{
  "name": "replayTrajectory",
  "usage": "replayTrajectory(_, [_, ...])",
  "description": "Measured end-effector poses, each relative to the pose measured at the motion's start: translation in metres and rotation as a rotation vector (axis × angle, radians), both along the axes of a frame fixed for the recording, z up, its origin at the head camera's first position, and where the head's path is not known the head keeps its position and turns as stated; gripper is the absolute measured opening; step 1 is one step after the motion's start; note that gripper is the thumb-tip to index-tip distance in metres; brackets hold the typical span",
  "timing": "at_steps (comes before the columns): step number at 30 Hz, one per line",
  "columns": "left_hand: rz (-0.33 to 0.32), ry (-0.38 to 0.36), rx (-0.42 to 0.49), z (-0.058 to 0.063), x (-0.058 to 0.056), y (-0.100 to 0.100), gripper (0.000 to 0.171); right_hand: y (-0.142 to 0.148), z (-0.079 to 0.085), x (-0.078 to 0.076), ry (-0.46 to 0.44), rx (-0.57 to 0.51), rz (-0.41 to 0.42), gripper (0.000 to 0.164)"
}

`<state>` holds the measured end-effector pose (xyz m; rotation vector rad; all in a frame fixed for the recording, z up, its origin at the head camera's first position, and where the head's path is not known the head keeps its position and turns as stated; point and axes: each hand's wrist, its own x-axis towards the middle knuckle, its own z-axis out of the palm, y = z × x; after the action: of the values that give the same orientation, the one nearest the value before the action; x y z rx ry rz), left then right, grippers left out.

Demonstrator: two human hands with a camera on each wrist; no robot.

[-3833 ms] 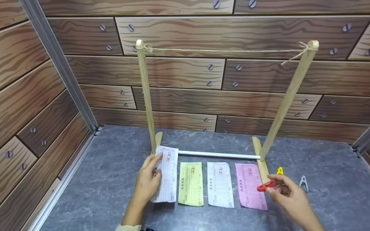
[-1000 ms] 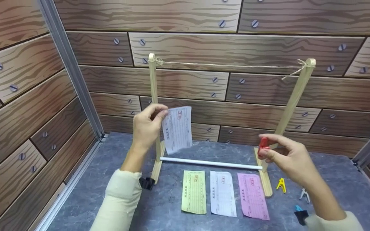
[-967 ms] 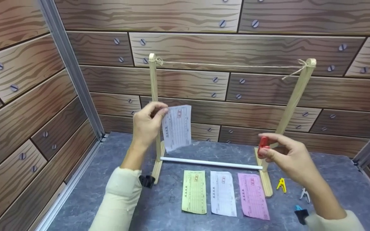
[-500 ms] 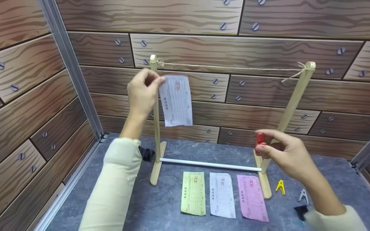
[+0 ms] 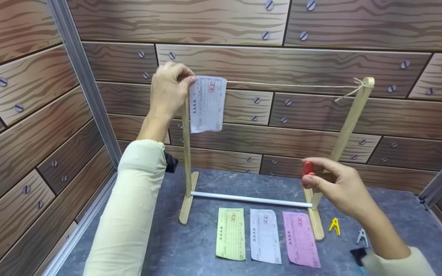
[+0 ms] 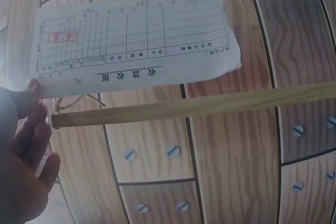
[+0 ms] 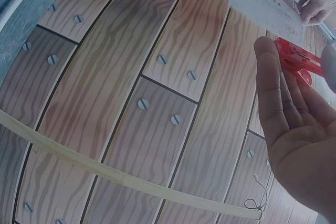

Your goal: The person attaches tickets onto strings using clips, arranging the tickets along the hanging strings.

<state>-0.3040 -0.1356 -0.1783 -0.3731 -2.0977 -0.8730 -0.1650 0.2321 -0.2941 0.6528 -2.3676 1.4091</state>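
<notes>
The white slip hangs from the left hand, pinched by its top corner against the string beside the left post. Lower right, the right hand pinches a red peg. Below on the desk lie three slips.

Four paper slips, perhaps three clothespins.
</notes>
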Motion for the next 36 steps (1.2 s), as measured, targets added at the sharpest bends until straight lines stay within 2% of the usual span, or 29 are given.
replayTrajectory(3, [0.06,0.008,-0.03,0.002,-0.007,-0.001,0.009,-0.001,0.0,0.0,-0.005,0.006,0.0,0.033])
replayTrajectory(10, [0.02,-0.014,0.06,-0.004,-0.02,-0.003,0.009,-0.003,0.001,0.0,-0.008,0.023,0.005,0.034])
replayTrajectory(13, [0.035,-0.011,0.042,-0.006,-0.021,-0.004,0.008,-0.002,0.002,0.001,-0.001,0.04,0.004,0.033])
replayTrajectory(19, [0.116,-0.018,-0.041,-0.006,-0.02,0.0,0.008,-0.003,0.003,0.001,0.01,0.051,-0.006,0.032])
replayTrajectory(27, [0.118,-0.031,-0.052,-0.008,-0.024,-0.001,0.01,-0.008,0.004,-0.002,0.007,0.06,0.01,0.031])
replayTrajectory(32, [0.076,-0.06,-0.041,-0.007,-0.026,-0.003,0.008,-0.013,0.01,-0.003,0.02,0.069,0.027,0.03])
replayTrajectory(36, [-0.055,-0.065,0.048,-0.011,-0.03,-0.001,0.006,-0.019,0.019,-0.003,0.035,0.098,0.017,0.029])
